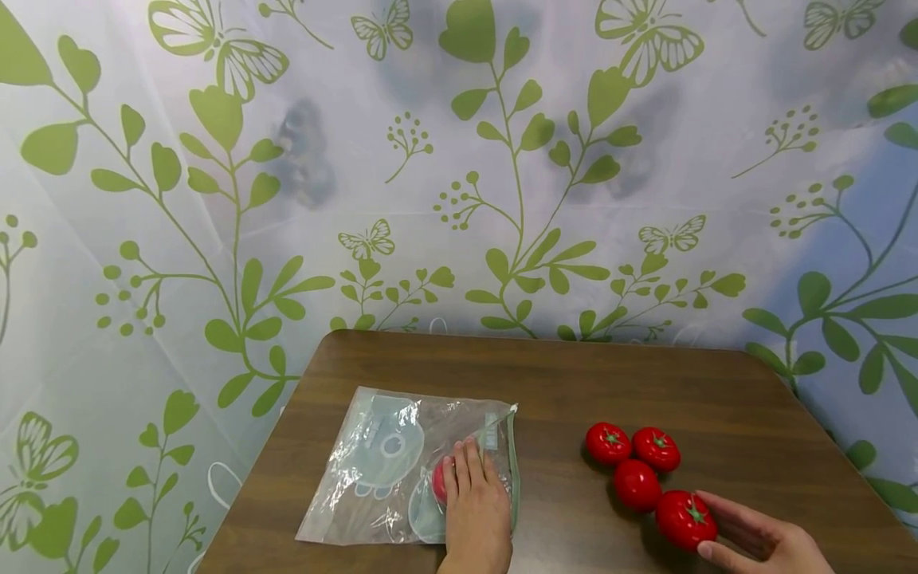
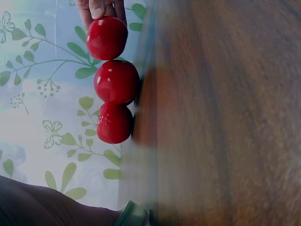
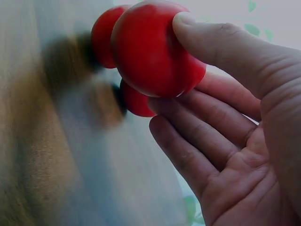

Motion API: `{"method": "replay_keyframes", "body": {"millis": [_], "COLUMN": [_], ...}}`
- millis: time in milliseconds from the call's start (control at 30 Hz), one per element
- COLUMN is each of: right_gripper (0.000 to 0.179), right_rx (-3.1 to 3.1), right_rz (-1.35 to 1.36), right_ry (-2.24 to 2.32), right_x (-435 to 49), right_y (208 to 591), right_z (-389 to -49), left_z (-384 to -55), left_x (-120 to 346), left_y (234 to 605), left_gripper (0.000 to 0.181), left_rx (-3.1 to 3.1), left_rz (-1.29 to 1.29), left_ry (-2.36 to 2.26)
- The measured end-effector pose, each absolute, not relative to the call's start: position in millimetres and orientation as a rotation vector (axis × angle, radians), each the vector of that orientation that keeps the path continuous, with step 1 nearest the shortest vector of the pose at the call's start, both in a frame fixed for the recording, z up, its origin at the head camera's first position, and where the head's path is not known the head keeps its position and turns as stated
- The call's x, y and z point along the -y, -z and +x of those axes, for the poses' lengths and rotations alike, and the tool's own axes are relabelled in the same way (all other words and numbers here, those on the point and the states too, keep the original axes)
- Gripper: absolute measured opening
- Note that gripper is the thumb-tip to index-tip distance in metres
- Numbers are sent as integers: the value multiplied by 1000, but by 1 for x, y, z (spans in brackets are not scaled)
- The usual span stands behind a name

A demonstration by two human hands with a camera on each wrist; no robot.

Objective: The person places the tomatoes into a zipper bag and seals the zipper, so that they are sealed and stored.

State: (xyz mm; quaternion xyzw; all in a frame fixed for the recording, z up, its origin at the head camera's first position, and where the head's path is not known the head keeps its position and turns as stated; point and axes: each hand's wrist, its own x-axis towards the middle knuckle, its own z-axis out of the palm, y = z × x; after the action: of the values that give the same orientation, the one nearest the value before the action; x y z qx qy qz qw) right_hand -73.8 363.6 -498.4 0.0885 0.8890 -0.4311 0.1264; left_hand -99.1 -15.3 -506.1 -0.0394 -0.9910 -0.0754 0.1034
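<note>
My right hand [image 1: 770, 542] grips a red tomato [image 1: 677, 526] with a green star-shaped top at the table's right front. In the right wrist view the thumb [image 3: 221, 40] presses one side of this glossy tomato [image 3: 150, 52], and fingers support the other. Close by on the table sit three more tomatoes, one plain red [image 1: 637, 485] and two with green tops [image 1: 608, 443] [image 1: 656, 449]. My left hand [image 1: 476, 510] lies with straight fingers on a clear printed zip bag [image 1: 344, 510]. Beside those fingers shows a red round thing [image 1: 439, 481], partly hidden by the hand.
The brown wooden table [image 1: 552, 375] has rounded far corners. Behind it hangs a pale curtain [image 1: 402, 175] with green leaves and butterflies. A green zip edge [image 1: 514, 478] runs along the bag's right side, facing the tomatoes.
</note>
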Motion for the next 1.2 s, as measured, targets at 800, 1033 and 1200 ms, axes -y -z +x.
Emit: {"method": "replay_keyframes", "body": {"millis": [800, 1033, 1200], "right_gripper": [78, 71, 69], "right_rx": [-2710, -2813, -2846], "right_rz": [71, -56, -122], "right_ry": [1123, 1112, 1099], "right_x": [-349, -338, -331], "right_y": [464, 461, 459], "right_z": [-74, -80, -86], "left_z": [-100, -100, -99], "left_x": [16, 16, 16], "left_y": [505, 506, 506], "left_gripper": [85, 70, 73], "left_rx": [2941, 2927, 2949], "left_rz": [-116, -115, -111], "left_ry": [232, 208, 215]}}
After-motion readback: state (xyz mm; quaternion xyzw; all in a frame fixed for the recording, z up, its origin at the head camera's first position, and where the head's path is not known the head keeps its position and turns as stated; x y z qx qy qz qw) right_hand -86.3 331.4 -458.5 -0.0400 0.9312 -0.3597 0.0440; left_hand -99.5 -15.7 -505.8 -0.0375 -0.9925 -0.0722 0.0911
